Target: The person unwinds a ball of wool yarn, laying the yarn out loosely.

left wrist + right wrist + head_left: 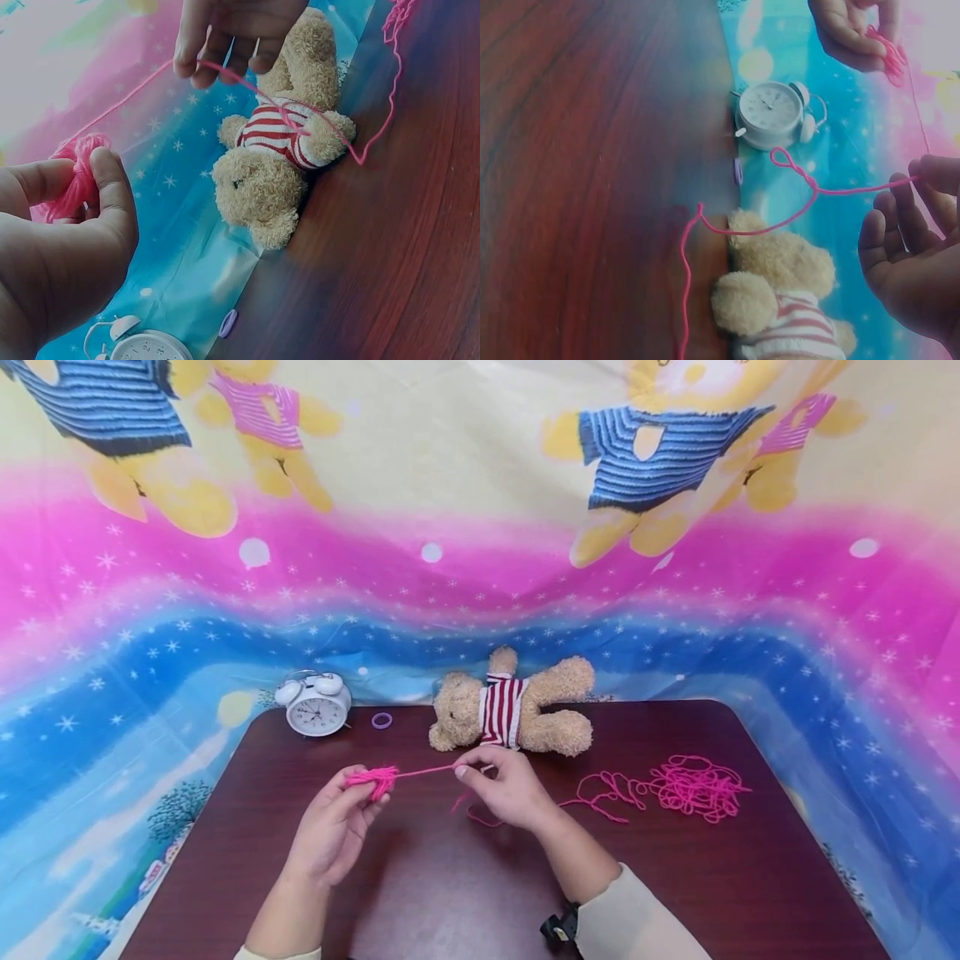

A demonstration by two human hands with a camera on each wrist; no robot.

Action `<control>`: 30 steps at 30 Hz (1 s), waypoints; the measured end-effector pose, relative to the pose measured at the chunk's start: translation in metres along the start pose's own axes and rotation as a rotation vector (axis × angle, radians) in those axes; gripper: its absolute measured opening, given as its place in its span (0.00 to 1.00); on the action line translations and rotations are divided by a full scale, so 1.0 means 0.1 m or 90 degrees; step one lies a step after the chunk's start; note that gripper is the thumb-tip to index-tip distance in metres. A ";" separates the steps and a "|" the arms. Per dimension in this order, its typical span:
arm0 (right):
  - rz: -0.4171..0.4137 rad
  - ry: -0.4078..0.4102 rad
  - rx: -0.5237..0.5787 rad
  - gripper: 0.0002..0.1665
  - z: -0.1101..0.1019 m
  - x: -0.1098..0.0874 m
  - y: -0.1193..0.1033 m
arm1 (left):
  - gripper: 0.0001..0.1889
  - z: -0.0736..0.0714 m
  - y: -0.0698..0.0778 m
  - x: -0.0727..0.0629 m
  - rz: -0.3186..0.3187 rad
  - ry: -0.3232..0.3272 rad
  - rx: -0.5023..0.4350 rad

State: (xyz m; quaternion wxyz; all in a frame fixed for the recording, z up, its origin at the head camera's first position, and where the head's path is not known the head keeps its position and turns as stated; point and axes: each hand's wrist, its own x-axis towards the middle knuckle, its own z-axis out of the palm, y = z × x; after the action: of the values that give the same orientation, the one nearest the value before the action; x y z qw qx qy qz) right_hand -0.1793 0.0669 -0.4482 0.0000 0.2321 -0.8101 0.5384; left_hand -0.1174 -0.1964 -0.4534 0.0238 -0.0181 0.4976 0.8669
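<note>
My left hand (333,831) pinches a small wound bundle of pink yarn (375,781) between thumb and fingers, above the table's left half. From that bundle a strand (426,772) runs taut to my right hand (510,789), which pinches it between thumb and forefinger. Past the right fingers the strand hangs slack, with a small twisted loop (781,157) in it, seen in the right wrist view. It trails on over the table to a loose pink yarn heap (701,789) at the right.
A teddy bear (501,710) in a red-and-white striped shirt lies on its side at the table's back edge. Left of it are a purple ring (382,720) and a white alarm clock (317,706). A printed cloth (450,585) hangs behind the dark table (450,893).
</note>
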 end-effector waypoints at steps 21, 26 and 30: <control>0.079 0.050 -0.014 0.07 -0.44 -0.15 0.14 | 0.07 -0.16 0.03 -0.05 0.009 -0.037 0.043; 0.073 0.070 -0.030 0.06 -0.55 -0.16 0.15 | 0.09 -0.16 0.04 -0.03 0.005 -0.030 0.032; 0.071 0.081 -0.020 0.07 -0.65 -0.17 0.16 | 0.08 -0.15 0.04 -0.03 -0.002 -0.019 0.032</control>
State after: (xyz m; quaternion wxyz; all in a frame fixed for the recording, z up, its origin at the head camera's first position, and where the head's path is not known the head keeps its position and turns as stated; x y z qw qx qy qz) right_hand -0.1860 0.1345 -0.4389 0.0249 0.1519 -0.8286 0.5382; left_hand -0.1144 -0.2115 -0.4569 0.0330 -0.0050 0.5186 0.8544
